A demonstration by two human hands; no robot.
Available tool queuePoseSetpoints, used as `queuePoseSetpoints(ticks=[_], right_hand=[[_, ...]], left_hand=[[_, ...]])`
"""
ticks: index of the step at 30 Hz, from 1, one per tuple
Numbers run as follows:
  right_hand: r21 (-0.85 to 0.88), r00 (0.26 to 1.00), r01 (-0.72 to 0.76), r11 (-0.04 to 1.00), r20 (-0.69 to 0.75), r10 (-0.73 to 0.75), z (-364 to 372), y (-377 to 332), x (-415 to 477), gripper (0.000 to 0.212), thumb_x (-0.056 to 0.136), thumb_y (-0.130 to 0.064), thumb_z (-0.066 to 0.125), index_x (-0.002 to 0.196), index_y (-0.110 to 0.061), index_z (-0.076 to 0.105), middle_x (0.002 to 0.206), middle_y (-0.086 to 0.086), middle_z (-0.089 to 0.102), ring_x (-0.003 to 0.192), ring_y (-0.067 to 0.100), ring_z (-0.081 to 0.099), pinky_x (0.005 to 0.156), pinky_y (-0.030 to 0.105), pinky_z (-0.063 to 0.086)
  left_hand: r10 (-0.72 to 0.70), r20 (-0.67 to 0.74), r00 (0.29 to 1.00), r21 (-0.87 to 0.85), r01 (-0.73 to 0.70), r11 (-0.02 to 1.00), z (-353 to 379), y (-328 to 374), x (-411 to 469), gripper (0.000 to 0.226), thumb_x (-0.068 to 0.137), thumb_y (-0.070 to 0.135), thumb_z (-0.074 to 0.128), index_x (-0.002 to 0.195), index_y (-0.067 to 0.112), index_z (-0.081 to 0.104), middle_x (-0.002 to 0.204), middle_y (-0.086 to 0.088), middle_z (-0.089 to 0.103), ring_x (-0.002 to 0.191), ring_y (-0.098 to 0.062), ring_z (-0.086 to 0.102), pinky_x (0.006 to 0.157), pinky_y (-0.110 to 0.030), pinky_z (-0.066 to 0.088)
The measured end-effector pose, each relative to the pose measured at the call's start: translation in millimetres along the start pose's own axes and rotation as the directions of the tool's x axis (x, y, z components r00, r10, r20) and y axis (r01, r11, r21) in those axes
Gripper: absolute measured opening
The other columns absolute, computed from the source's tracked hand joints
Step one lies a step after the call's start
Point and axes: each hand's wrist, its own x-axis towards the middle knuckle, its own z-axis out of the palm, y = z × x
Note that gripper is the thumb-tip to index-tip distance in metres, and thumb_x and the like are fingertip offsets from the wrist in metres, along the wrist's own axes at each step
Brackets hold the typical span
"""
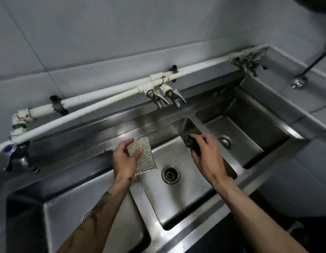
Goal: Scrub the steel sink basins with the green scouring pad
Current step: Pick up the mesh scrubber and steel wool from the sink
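Note:
A steel sink unit with three basins fills the view; the middle basin (186, 203) has a round drain (170, 174). My left hand (124, 161) holds a flat, silvery mesh scouring pad (145, 161) above the middle basin's left rim, thumb pressed on its face. My right hand (207, 156) is closed on a dark steel-wool scrubber (188, 141) against the basin's far right corner. No green colour shows on either pad.
The left basin (71, 216) and the right basin (249, 143) with its drain (225, 141) flank the middle one. Two taps (167, 99) hang from white wall pipes (103, 99) over the middle basin. Another tap (21, 159) is at far left, and a third set (249, 64) at the back right.

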Motion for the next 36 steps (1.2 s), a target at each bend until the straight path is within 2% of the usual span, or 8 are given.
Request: queuePoseSetpoints(ticks=[10, 13, 16, 20, 26, 30, 33, 36], right_hand=[[0.000, 0.935, -0.270, 0.963, -0.240, 0.262, -103.5, -36.1, -218.0, 0.056, 0.091, -0.015, 0.066, 0.144, -0.026, 0.051, 0.132, -0.006, 0.049, 0.118, 0.014, 0.051, 0.097, 0.035, 0.052], [-0.003, 0.875, -0.376, 0.926, -0.330, 0.355, -140.7, -23.7, -291.2, 0.058, 0.088, -0.013, 0.067, 0.142, -0.028, 0.053, 0.130, -0.006, 0.050, 0.114, 0.017, 0.052, 0.092, 0.033, 0.053], [-0.022, 0.794, -0.502, 0.865, -0.408, 0.450, -172.7, -4.2, -366.4, 0.058, 0.088, -0.013, 0.066, 0.142, -0.030, 0.051, 0.129, -0.007, 0.049, 0.115, 0.018, 0.052, 0.090, 0.034, 0.054], [-0.005, 0.680, -0.637, 0.771, -0.473, 0.560, -203.4, 20.5, -475.6, 0.057, 0.088, -0.012, 0.067, 0.142, -0.027, 0.054, 0.129, -0.003, 0.050, 0.117, 0.021, 0.053, 0.093, 0.035, 0.052], [0.040, 0.531, -0.794, 0.607, -0.442, 0.723, -218.3, 61.2, -626.3, 0.055, 0.088, -0.010, 0.067, 0.141, -0.024, 0.057, 0.128, -0.001, 0.054, 0.110, 0.024, 0.054, 0.085, 0.036, 0.053], [0.066, 0.461, -0.850, 0.522, -0.383, 0.800, -215.9, 89.3, -693.2, 0.057, 0.089, -0.010, 0.066, 0.142, -0.026, 0.055, 0.131, -0.002, 0.054, 0.115, 0.022, 0.055, 0.084, 0.032, 0.052], [0.061, 0.427, -0.880, 0.470, -0.329, 0.842, -208.5, 106.8, -720.3, 0.055, 0.089, -0.011, 0.068, 0.140, -0.026, 0.057, 0.134, 0.000, 0.054, 0.121, 0.024, 0.052, 0.089, 0.036, 0.054], [-0.013, 0.438, -0.892, 0.452, -0.275, 0.856, -198.9, 120.9, -732.7, 0.055, 0.091, -0.010, 0.062, 0.142, -0.028, 0.054, 0.135, -0.001, 0.052, 0.121, 0.024, 0.050, 0.092, 0.033, 0.051]], left_hand=[[0.055, 0.372, 0.926, -0.055, -0.037, 0.998, 5.6, 43.2, -146.9, 0.042, 0.083, 0.010, 0.088, 0.115, 0.031, 0.072, 0.109, 0.004, 0.074, 0.099, -0.014, 0.067, 0.093, -0.032, 0.055], [0.105, 0.517, 0.849, -0.051, -0.092, 0.994, 40.3, 60.4, -212.8, 0.041, 0.083, 0.012, 0.088, 0.110, 0.038, 0.072, 0.105, 0.009, 0.074, 0.097, -0.013, 0.068, 0.081, -0.019, 0.055], [0.114, 0.655, 0.747, -0.050, -0.107, 0.993, 78.2, 69.7, -284.4, 0.041, 0.084, 0.012, 0.088, 0.118, 0.030, 0.073, 0.114, -0.005, 0.075, 0.107, -0.023, 0.068, 0.096, -0.037, 0.057], [0.118, 0.797, 0.593, -0.045, -0.136, 0.990, 118.6, 66.9, -394.6, 0.041, 0.084, 0.014, 0.088, 0.120, 0.030, 0.074, 0.115, 0.007, 0.071, 0.110, -0.009, 0.062, 0.096, -0.026, 0.047], [0.027, 0.913, 0.406, 0.039, -0.152, 0.988, 157.9, 18.4, -543.9, 0.039, 0.085, 0.011, 0.087, 0.115, 0.033, 0.074, 0.116, 0.013, 0.072, 0.110, 0.000, 0.062, 0.100, -0.025, 0.048], [-0.059, 0.942, 0.331, 0.120, -0.169, 0.978, 176.3, -20.5, -610.9, 0.039, 0.088, 0.008, 0.084, 0.112, 0.037, 0.073, 0.113, 0.022, 0.068, 0.095, 0.018, 0.061, 0.080, -0.001, 0.043], [-0.134, 0.942, 0.306, 0.204, -0.209, 0.956, 188.0, -46.4, -640.7, 0.037, 0.090, 0.009, 0.081, 0.120, 0.030, 0.073, 0.120, 0.016, 0.065, 0.117, -0.001, 0.055, 0.101, -0.020, 0.041], [-0.167, 0.944, 0.285, 0.246, -0.269, 0.931, 200.7, -63.8, -656.0, 0.035, 0.091, 0.008, 0.080, 0.114, 0.033, 0.072, 0.126, 0.012, 0.066, 0.124, -0.009, 0.055, 0.103, -0.024, 0.041]])
